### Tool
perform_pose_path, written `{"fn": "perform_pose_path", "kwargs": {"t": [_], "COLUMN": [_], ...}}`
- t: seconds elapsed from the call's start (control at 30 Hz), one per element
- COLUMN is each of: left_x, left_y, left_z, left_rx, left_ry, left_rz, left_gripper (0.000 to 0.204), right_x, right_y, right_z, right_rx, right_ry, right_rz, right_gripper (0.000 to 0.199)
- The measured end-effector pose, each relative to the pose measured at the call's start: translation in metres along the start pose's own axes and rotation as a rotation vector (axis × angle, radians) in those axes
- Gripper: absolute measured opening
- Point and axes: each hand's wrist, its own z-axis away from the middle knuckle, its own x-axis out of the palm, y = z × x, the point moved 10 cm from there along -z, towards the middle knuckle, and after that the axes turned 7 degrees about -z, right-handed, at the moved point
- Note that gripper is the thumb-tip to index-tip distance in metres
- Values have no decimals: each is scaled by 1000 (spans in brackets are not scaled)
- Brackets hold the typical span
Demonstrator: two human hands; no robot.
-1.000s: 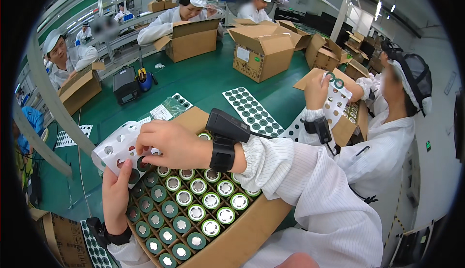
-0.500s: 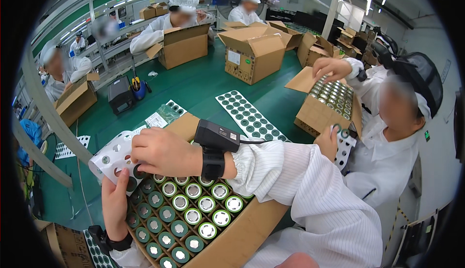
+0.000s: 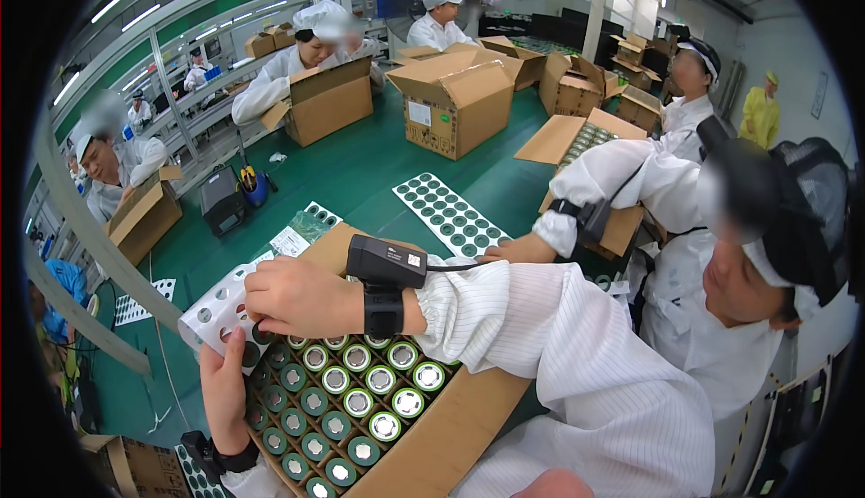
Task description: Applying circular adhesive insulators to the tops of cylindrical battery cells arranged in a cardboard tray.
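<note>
My left hand grips a white sticker sheet with punched round holes and a few dark green ring stickers, its thumb on the front and the other fingers behind. My right hand is closed at the same sheet, fingertips pressed together by the ring stickers; what is between them is hidden. Under both hands stands an open cardboard box of upright battery cells in dividers. Cells at the left have dark green ring tops; those at the right show pale tops with bright green rims.
Beyond the box lies a full ring-sticker sheet on the green table. A co-worker's arm reaches in from the right beside another box of cells. Cardboard boxes, a black device and a metal post stand around.
The co-worker's hand at the right has come down from the box of cells to the table near the full sheet. Both my hands stay at the sticker sheet; the view has shifted slightly.
</note>
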Motion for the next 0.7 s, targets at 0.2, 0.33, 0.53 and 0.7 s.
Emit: {"fn": "perform_pose_path", "kwargs": {"t": [0.2, 0.33, 0.53, 0.7], "left_x": [1, 4, 5, 6], "left_y": [-6, -3, -4, -3], "left_z": [1, 2, 2, 1], "left_rx": [-6, -5, -15, -15], "left_ry": [-17, -38, -62, -49], "left_rz": [42, 68, 85, 77], "left_gripper": [30, 29, 29, 28], "right_x": [0, 2, 1, 2], "right_y": [-7, -11, -17, -16], "right_z": [-1, -1, -3, -2], "right_rx": [-31, -35, -59, -59], "right_ry": [-19, -69, -66, -66], "right_rz": [32, 99, 142, 157], "right_gripper": [17, 19, 19, 17]}}
